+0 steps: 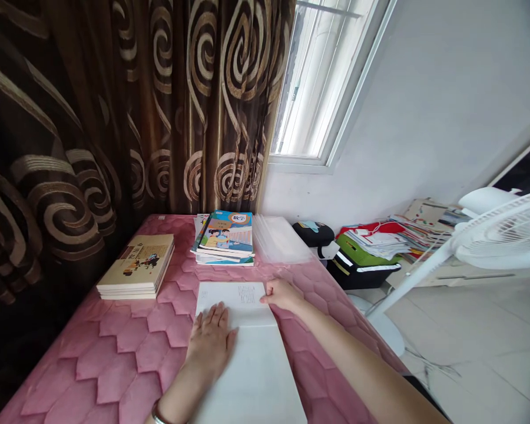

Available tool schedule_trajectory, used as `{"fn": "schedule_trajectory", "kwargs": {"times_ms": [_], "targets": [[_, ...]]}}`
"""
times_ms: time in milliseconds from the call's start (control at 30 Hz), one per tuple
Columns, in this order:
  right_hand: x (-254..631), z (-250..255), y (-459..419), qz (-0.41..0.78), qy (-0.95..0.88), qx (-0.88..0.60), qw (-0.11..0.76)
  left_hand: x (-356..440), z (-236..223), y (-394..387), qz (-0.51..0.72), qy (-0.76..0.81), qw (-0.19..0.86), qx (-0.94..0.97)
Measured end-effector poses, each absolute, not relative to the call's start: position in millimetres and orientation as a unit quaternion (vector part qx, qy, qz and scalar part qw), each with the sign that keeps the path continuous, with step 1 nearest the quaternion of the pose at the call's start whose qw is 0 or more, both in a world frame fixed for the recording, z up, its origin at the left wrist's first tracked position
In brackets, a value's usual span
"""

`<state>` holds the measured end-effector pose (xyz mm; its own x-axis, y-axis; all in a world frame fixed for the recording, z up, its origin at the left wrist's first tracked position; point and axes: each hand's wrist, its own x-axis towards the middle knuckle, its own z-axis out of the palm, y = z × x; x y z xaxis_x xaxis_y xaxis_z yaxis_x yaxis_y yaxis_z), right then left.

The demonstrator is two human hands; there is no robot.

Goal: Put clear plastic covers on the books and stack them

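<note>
At 6 o'clock, on the pink quilted cover [132,359]: white paper [258,371], running out past the bottom of the view. Small print in two blocks on its upper section, too small to read; a crosswise edge or fold below the print. Open book or loose sheets: cannot tell.

With left hand [212,338]: palm down, fingers slightly apart, resting on the paper's 9 o'clock side, across the fold. Band [158,412] on left wrist. With right hand [270,292]: thumb and fingers together, pinching the paper's edge at its 2 o'clock side, near the upper corner.

Around the paper, on the cover:
- At 10 o'clock, near: neat stack of tan books [143,262], drawing on top cover.
- At 12 o'clock: looser stack of colourful books [227,232], blue illustrated cover uppermost.
- At 1 o'clock, just beside the colourful stack: translucent sheets [287,238].

Beyond the cover: brown swirl-patterned curtain [159,100] at 11 o'clock; window [311,82] at 1 o'clock; black-and-green container [364,262] at 2 o'clock, papers on top; white fan [512,235], also toward 2 o'clock.
</note>
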<state>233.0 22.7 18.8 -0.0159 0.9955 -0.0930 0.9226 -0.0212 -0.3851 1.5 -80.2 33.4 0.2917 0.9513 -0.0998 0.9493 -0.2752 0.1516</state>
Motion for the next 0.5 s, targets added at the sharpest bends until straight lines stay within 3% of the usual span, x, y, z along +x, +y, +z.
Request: {"fn": "schedule_trajectory", "kwargs": {"times_ms": [267,500], "targets": [[222.4,15.1,41.8,0.125,-0.661,-0.726,0.146,1.7,32.5,-79.5,-0.007,0.594,0.083,0.8],[235.4,15.0,10.1,0.175,-0.681,-0.701,0.116,3.3,36.1,-78.9,-0.025,0.595,0.078,0.8]]}}
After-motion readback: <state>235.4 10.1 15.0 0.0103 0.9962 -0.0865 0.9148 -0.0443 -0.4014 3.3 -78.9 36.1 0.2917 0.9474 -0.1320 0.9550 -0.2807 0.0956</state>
